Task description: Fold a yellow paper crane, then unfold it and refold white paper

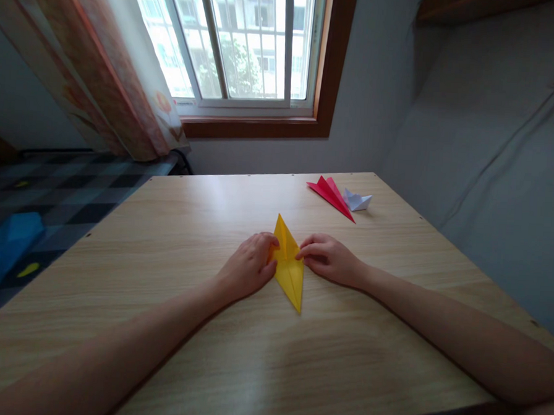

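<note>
Paper likely light, creases easily; take edges. Left hand clamped on its left edge, right hand its right.

Yellow paper folded into long diamond, near half creased lengthwise, on wooden tabletop.

Your left hand touches the left edge of a pointed, folded yellow paper on the wooden table, and the fingertips of your right hand meet its right edge. Farther off, toward the right corner, you have a red paper plane just beside a white paper boat.
</note>
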{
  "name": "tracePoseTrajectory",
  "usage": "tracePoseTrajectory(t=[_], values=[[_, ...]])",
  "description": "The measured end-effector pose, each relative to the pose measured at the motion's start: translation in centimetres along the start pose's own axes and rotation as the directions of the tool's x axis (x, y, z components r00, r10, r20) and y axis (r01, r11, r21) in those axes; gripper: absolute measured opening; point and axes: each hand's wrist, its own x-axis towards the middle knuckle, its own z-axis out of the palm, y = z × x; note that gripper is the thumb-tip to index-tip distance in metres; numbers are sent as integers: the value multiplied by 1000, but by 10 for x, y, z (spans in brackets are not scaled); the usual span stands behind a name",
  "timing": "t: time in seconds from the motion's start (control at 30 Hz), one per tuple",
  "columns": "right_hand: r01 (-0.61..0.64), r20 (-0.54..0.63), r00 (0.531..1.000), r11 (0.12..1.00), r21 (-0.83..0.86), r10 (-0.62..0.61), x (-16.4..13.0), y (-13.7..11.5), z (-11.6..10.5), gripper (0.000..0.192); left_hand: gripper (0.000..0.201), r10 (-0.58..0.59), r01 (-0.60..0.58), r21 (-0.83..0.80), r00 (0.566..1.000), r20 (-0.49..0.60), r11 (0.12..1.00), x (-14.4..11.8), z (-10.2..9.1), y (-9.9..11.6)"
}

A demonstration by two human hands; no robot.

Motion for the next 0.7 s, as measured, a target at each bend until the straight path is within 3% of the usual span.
tracePoseTrajectory(t=[0.37,0.7], values=[[-30,0,1000,992,-124,30,-2,-4,0,19,8,-1,3,249,1000,-8,969,-1,-2,4],[-8,49,999,976,-218,19,-5,-5,1,11,13,65,-64,289,998,6,955,0,-2,5]])
